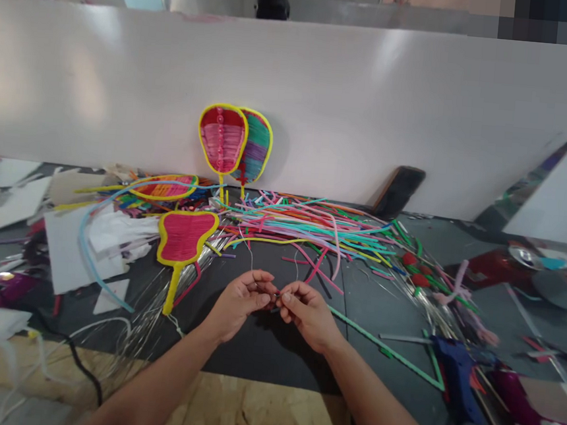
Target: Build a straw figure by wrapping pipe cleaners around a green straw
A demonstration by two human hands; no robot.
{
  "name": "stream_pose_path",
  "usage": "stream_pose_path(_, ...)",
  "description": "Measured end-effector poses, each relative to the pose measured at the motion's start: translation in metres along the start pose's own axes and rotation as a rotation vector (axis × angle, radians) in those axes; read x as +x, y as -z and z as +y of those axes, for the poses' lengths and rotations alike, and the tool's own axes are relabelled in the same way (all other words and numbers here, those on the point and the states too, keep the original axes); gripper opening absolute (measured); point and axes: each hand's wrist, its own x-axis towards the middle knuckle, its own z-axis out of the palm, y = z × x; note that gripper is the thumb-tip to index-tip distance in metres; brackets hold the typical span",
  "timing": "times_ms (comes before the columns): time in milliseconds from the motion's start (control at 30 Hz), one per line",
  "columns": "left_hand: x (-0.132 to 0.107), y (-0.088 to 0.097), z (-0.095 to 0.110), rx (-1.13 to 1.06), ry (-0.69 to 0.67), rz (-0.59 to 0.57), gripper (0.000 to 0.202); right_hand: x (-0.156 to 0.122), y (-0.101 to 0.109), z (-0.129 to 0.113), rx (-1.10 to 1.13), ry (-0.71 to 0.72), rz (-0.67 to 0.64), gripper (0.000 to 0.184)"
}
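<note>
Pinching left hand (241, 305): fingers together at the tips, clamped on a thin grey wire (251, 254).
Right hand (308, 312): fingers likewise closed at the tips, just beside the left ones; the small dark part between them is too fine to make out.
Wire: between both hands, above the dark grey bench (270, 363), a strand rising from each; I cannot tell whether these are one piece.
Pile: multicoloured fuzzy stems (302, 222) spread beyond the hands.
Nearest fan: pink centre, yellow fuzzy rim and handle, the pink-and-yellow fan (187, 237) lying left of the left hand.
White panel (323, 97): a red-and-pink yellow-rimmed fan (209, 141) leaning there, partly over a green-and-purple yellow-rimmed fan (258, 134); farther right, a tilted black phone (400, 190).
Right side: a blue glue gun (455, 379), near a bent green stem (400, 357).
</note>
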Motion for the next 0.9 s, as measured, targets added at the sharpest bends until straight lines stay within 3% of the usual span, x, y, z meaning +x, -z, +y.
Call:
stream_pose_path(400,0.0023,-0.0005,-0.0066,0.126,-0.095,0.05,0.034,0.0021,-0.0009,0.0064,0.104,-0.041,0.017,0.026)
stream_pose_path(900,0.0008,-0.0087,-0.0045,0.088,-0.035,0.119,0.042,0.003,-0.0031,0.0086,0.075,-0.034,0.054,0.027)
